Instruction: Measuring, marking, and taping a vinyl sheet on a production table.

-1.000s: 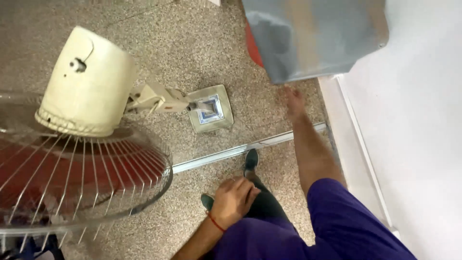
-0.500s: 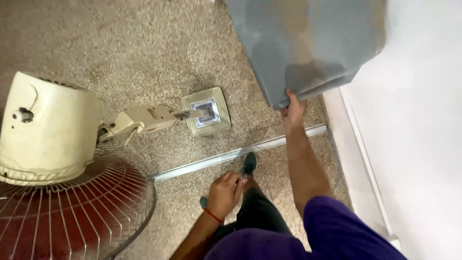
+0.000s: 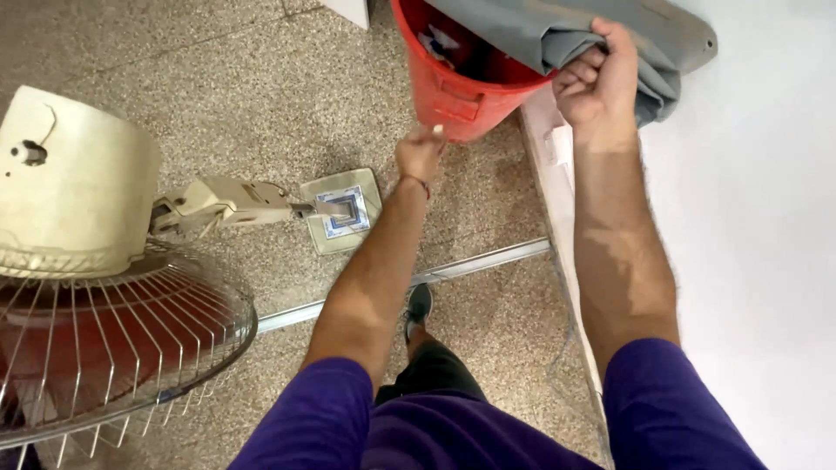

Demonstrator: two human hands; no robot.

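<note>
Right hand (image 3: 601, 83) clenched on a fold of the grey cloth (image 3: 566, 35), bunched over the rim of the red bucket (image 3: 457, 96) at the floor's far edge, against the white wall (image 3: 766, 261). Left hand (image 3: 420, 155) closed narrow, pinching something small and pale just beside the bucket's front wall; what exactly, cannot tell. Best done by gripping the cloth deep in the fold, lifting clear of the rim, steadying the bucket, keeping elbows away from the pedestal fan (image 3: 87, 261) leaning at the left.

Right hand (image 3: 599, 83): I gripped grey cloth (image 3: 557, 35) over red bucket (image 3: 457, 96) | left hand (image 3: 420, 152): reached at bucket's side | fan (image 3: 96, 287): beside, on floor (image 3: 252, 96)
</note>
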